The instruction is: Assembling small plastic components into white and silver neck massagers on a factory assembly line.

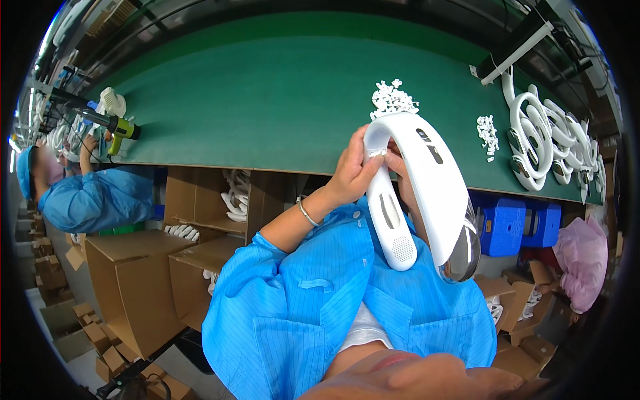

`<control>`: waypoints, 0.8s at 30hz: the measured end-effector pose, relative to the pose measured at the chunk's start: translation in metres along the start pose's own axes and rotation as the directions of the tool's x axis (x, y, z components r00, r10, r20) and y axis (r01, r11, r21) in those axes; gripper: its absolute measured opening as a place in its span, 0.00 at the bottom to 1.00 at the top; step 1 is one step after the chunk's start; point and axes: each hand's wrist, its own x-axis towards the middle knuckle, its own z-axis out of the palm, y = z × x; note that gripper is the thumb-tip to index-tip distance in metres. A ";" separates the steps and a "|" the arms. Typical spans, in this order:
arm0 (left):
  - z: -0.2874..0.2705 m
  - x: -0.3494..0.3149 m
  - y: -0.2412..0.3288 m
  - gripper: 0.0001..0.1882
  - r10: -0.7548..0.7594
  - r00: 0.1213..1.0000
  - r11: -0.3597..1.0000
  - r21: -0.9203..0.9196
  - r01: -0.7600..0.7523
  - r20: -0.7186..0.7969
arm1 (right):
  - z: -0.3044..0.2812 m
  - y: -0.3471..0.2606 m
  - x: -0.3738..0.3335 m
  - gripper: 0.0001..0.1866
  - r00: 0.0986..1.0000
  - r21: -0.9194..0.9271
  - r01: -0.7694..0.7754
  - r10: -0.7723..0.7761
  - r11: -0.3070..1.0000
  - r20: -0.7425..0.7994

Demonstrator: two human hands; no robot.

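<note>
Left hand (pixel 351 167): closed round the bend of the white curved device (pixel 432 183), thumb pressed near its inner edge; 1 bangle (pixel 308 211) circles the wrist.
Right hand (pixel 403 175): gripping the same device from within the curve, thumb near the left thumb; the device's wide arm hides much of this hand, so I can't tell how all 5 fingers lie.
Device: held up before the wearer's chest at the near edge of the green bench (pixel 267 107), bend uppermost, its 2 arms hanging down; the narrower arm has a slot and a patch of holes, the wider has dark panels and a dark glossy end.
Small white parts: 2 heaps on the bench, the larger heap (pixel 392 100) just beyond the device, the smaller heap (pixel 488 137) to the right.
Far right of bench: a pile of white looped housings (pixel 532 141).
Left end: a yellow-green and black power tool (pixel 119 128), near a co-worker in blue (pixel 100 199).
Below bench: cardboard boxes (pixel 137 283), some holding white parts.
</note>
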 end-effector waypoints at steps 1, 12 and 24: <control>0.000 0.001 0.002 0.27 0.000 1.000 1.000 -0.002 0.000 0.002 | -0.001 0.002 0.000 0.11 1.000 0.005 -0.001 0.001 1.000 0.002; 0.006 0.000 -0.003 0.25 0.069 0.991 0.996 0.069 -0.061 -0.116 | 0.000 0.001 -0.002 0.11 1.000 0.012 0.007 -0.008 1.000 0.010; 0.008 -0.007 -0.008 0.24 0.075 0.990 0.997 0.020 -0.074 -0.123 | -0.002 0.005 -0.001 0.12 0.999 0.030 0.003 -0.004 1.000 0.043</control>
